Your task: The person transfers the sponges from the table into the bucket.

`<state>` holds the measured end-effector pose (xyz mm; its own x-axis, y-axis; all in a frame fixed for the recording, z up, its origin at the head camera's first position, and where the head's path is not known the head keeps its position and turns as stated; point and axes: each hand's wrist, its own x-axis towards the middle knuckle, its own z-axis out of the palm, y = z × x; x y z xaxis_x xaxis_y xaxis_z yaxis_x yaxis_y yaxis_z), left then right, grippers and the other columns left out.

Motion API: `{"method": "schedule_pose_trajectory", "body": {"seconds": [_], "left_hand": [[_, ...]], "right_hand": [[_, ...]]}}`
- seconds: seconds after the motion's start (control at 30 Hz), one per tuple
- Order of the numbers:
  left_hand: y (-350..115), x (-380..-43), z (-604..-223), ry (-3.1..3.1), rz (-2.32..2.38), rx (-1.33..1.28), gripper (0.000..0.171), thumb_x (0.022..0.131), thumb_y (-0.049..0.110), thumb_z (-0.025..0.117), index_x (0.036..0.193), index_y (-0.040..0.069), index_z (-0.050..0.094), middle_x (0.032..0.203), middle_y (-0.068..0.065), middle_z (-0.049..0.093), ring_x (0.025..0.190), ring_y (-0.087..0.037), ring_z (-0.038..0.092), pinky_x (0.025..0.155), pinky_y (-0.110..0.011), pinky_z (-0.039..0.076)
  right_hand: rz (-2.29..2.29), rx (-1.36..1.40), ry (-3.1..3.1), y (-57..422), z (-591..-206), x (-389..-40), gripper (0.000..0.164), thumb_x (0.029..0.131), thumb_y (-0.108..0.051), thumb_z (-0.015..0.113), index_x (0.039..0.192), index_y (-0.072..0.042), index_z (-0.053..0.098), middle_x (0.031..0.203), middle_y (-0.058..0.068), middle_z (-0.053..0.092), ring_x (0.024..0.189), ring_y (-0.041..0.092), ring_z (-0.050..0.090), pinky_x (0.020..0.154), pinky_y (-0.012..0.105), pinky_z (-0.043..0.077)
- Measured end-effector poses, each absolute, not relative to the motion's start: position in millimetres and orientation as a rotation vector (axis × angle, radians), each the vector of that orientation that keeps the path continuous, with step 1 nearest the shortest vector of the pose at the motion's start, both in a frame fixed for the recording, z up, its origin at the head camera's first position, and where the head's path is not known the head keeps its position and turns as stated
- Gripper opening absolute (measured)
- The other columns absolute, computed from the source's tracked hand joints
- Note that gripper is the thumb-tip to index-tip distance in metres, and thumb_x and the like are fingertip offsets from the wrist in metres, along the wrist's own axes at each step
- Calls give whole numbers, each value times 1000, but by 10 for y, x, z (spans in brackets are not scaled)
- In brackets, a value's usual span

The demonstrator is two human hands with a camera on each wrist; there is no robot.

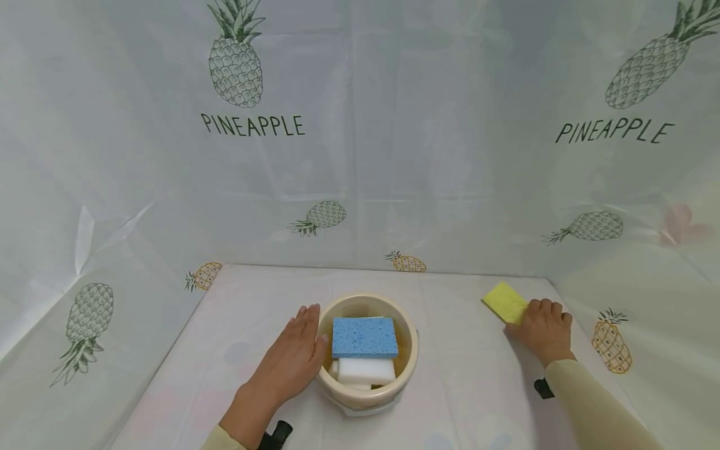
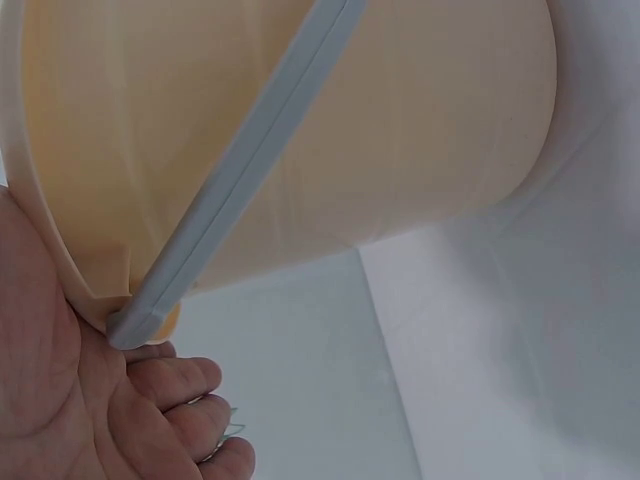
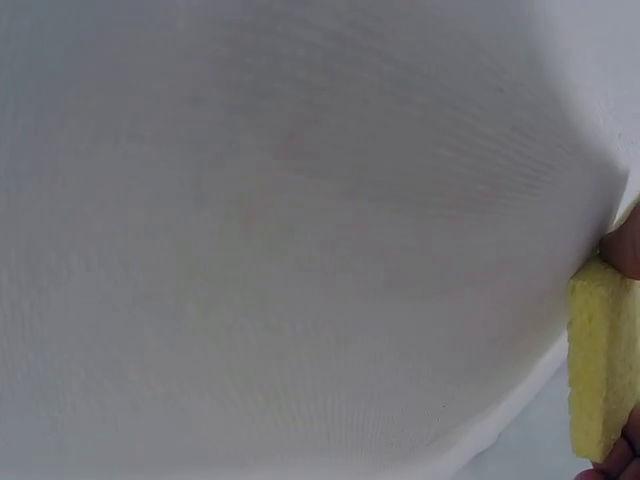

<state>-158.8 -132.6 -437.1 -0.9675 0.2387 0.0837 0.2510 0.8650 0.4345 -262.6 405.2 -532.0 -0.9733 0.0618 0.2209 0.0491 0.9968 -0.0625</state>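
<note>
A cream bucket (image 1: 412, 359) with a grey handle (image 2: 240, 180) stands mid-table. Inside it a blue sponge (image 1: 364, 337) lies over white sponge blocks (image 1: 365, 371). My left hand (image 1: 292, 359) rests its palm side against the bucket's left rim, fingers straight in the head view. At the table's right side, my right hand (image 1: 542, 330) pinches a yellow sponge (image 1: 503, 301) by its near corner. The right wrist view shows the sponge's thick edge between thumb and fingers at the far right.
A white cloth covers the table (image 1: 450, 331). Pale sheeting printed with pineapples (image 1: 236, 72) rises behind and on both sides, close to the right forearm. Black straps (image 1: 275, 435) show at the wrists.
</note>
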Motion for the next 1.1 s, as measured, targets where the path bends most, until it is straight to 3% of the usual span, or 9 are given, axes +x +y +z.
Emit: {"method": "schedule_pose_trajectory", "body": {"seconds": [0.67, 1.1], "left_hand": [[-1313, -1577, -4346, -3002, -670, -401, 65, 113, 32, 43, 164, -6, 28, 170, -20, 33, 161, -37, 25, 131, -52, 25], [-1315, -1587, -4309, -3012, -494, -439, 67, 113, 36, 42, 163, -6, 29, 170, -23, 30, 161, -39, 23, 132, -55, 22]], "right_hand": [[6, 231, -2806, 3589, -5278, -2772, 44, 81, -28, 68, 99, 6, 47, 97, 24, 50, 97, 46, 45, 83, 62, 40], [-47, 400, -2683, 3156, -5073, -2811, 50, 80, -32, 73, 105, 4, 48, 101, 21, 51, 100, 43, 48, 83, 57, 41]]}}
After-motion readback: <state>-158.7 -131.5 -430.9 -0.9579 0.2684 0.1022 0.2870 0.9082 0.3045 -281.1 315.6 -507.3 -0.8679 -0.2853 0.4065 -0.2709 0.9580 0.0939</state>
